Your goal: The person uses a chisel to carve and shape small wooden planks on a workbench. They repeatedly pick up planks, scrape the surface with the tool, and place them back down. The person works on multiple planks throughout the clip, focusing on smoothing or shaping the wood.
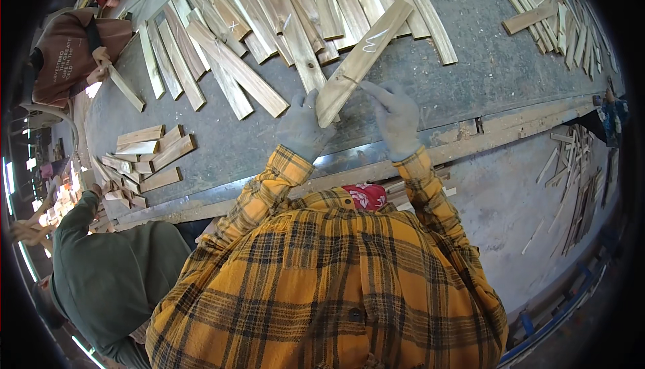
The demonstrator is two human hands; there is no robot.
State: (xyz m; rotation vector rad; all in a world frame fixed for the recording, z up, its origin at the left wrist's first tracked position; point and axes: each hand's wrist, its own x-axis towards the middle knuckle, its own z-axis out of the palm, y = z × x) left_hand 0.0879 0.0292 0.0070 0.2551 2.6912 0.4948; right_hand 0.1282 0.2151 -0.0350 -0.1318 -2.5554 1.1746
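Note:
My left hand (301,129), in a pale grey glove, holds the near end of a wooden board (368,53). This board slants up to the right above the table and has a white chalk mark near its far end. A dark streak crosses its middle. My right hand (399,119), gloved too, is beside the board's right edge, its index finger stretched toward the dark streak. Whether that fingertip touches the wood is hard to tell. Beyond my hands, many loose boards (240,70) lie side by side, several with chalk marks.
Short wood pieces (161,179) are heaped at left on the grey table (235,144). More strips (578,33) lie far right. A person in a brown top (70,53) handles a board; another in green (121,275) stands at my left. Scrap strips (571,181) lie on the floor at right.

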